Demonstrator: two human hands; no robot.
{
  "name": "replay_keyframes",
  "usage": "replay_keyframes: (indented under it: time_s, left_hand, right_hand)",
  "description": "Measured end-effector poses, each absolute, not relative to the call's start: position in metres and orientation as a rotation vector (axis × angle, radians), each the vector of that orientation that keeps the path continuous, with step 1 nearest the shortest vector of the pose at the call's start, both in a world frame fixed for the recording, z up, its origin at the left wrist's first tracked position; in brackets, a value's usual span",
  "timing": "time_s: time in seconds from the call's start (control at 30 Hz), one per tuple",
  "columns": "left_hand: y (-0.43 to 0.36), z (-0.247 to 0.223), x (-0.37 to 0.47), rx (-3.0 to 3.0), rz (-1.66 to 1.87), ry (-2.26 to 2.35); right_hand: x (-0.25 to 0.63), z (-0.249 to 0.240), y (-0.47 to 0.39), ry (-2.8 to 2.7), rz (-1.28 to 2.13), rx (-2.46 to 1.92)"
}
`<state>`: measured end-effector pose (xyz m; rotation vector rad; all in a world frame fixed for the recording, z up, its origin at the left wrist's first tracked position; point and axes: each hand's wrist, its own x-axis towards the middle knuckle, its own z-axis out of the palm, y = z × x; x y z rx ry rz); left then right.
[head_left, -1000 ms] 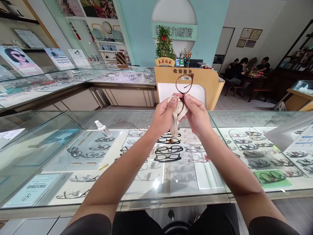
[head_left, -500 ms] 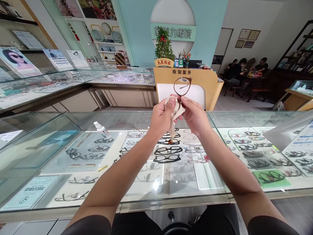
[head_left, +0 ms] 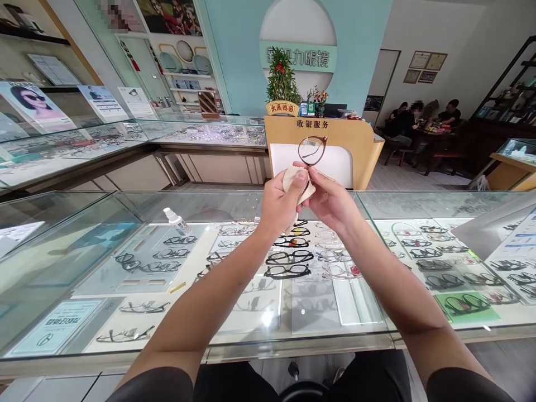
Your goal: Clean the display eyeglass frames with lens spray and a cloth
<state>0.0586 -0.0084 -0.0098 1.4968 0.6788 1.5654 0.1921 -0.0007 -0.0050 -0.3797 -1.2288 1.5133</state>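
A pair of brown-rimmed eyeglasses (head_left: 300, 151) is held up above the glass counter, one lens pointing upward and clear of my fingers. My right hand (head_left: 330, 198) pinches the frame near its middle. A cream cleaning cloth (head_left: 293, 177) is wrapped around the lower lens, and my left hand (head_left: 278, 201) presses it there with the thumb on top. The cloth and fingers hide most of that lower lens. Both hands are close together, nearly touching.
Below my hands is a glass display case (head_left: 251, 349) with rows of eyeglasses inside. A white spray bottle (head_left: 176, 222) stands at the left on the glass. Farther off are a wooden cashier desk (head_left: 364, 137) and seated people (head_left: 404, 125) at the right.
My left thumb and the cloth have shifted over the lower lens; the cloth now bunches higher, its hanging end less visible. The eyeglasses stay gripped in nearly the same place.
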Motion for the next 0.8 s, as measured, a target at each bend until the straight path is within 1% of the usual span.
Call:
replay_keyframes:
  time_s: [0.1,0.23,0.33,0.43,0.63,0.8]
  left_hand:
    - [-0.007,-0.009,0.056,1.501,1.526,0.656]
    - [-0.001,-0.007,0.047,1.554,1.373,0.502]
    - [-0.001,-0.004,0.041,1.547,1.332,0.420]
    - [-0.005,-0.001,0.040,1.554,1.396,0.472]
    - [-0.009,-0.006,0.052,1.524,1.557,0.676]
    - [-0.003,-0.012,0.057,1.539,1.574,0.699]
  right_hand:
    - [0.194,-0.004,0.000,-1.233,1.497,-0.385]
    - [0.201,0.002,0.001,-1.132,1.472,-0.435]
    - [0.203,0.007,-0.003,-1.107,1.449,-0.418]
    - [0.199,0.009,-0.011,-1.171,1.345,-0.402]
    - [0.192,0.003,-0.014,-1.185,1.203,-0.543]
    - [0.196,0.002,-0.008,-1.116,1.118,-0.576]
